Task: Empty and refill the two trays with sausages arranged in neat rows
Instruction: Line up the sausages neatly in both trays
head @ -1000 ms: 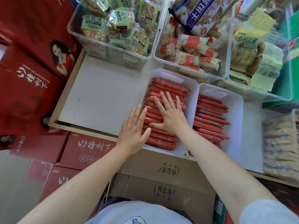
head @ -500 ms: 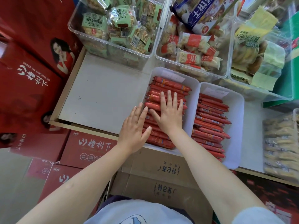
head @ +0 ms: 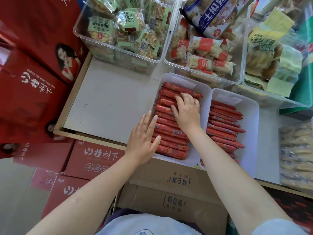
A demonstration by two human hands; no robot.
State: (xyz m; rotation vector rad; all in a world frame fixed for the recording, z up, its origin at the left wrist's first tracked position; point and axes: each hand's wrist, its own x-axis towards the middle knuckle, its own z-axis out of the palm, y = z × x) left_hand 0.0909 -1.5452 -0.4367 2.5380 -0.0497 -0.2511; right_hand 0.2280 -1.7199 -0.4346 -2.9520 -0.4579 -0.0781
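My left hand (head: pixel 142 141) lies flat, fingers straight and together, against the near left ends of the red plastic-wrapped sausages (head: pixel 171 133) in the left white plastic tray (head: pixel 205 99). Farther in, my right hand (head: pixel 187 112) rests on the rows, fingertips bent down on the upper sausages.

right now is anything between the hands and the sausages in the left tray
Nothing visible is. The right hand lies directly on the sausages in the left tray, fingers curled over the far rows. The left hand rests flat against the near ends of the rows at the tray's left edge.
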